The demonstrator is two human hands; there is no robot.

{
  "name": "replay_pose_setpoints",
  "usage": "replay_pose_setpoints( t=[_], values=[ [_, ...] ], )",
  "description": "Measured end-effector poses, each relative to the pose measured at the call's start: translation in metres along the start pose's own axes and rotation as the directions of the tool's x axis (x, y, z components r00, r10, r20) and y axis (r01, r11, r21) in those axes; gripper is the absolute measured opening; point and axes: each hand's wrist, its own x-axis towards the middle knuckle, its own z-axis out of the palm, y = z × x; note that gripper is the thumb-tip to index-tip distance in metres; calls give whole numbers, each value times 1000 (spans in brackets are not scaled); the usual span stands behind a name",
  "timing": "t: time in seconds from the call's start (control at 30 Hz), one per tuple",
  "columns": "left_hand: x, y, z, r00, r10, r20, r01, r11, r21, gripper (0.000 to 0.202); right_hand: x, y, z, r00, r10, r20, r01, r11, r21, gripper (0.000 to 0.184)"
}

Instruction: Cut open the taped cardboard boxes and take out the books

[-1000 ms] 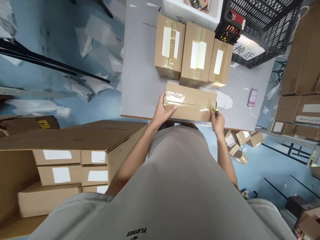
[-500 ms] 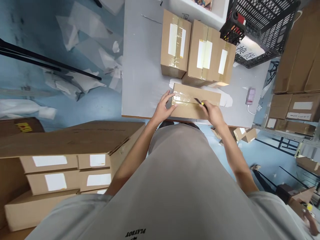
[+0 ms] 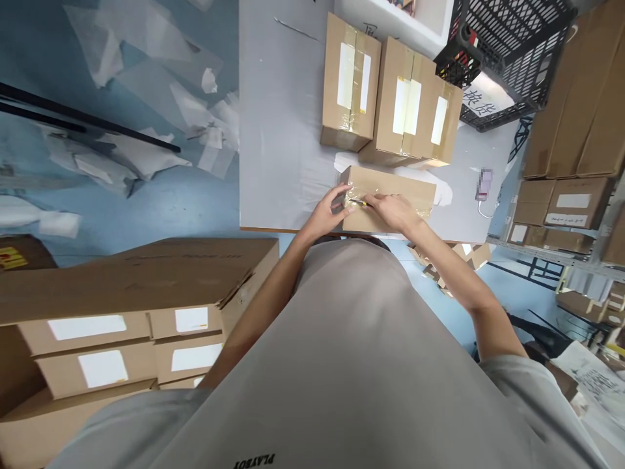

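Observation:
A long cardboard box (image 3: 410,185) with clear tape over its top lies near the front edge of the grey table (image 3: 278,163). My left hand (image 3: 328,213) rests against the box's left end, thumb and fingers spread. In my right hand (image 3: 394,211) is a box cutter (image 3: 360,202), black with a bit of yellow. Its tip is at the taped seam near the left end; whether the blade is in the tape I cannot tell. My right fingers are wrapped round its handle and hide most of it.
Behind stand three taped, labelled cartons (image 3: 349,85), with a white foam bin (image 3: 430,26) and a black plastic crate (image 3: 508,58) beyond. A phone-like device (image 3: 484,184) lies at right. A large open carton (image 3: 146,273) holding boxes is at lower left.
My right hand has moved left along the box with the box cutter, from mid-box to near the left end. The left hand stays at that end. The view has shifted slightly.

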Motion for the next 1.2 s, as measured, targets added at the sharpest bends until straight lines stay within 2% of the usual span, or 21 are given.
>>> replay_pose_setpoints(
  t=[0.23,0.57,0.83,1.1,1.2],
  values=[
    [0,-1,0,1000,-7,0,7,1000,-20,74,4,-1,3,999,43,-12,-43,999,33,47],
    [-2,-3,0,1000,-19,-19,19,1000,-18,78,12,13,-2,998,-56,-10,56,998,17,46],
    [-2,2,-3,997,-66,-42,66,998,-1,87,23,-5,-18,993,-120,-10,120,992,-43,35],
    [-6,5,6,989,-88,-116,98,992,80,90,19,-1,-9,986,-152,-71,150,988,-32,35],
    [-8,4,11,982,-94,-164,110,989,94,90,11,13,-3,989,-129,-69,128,992,-20,33]
  ],
)
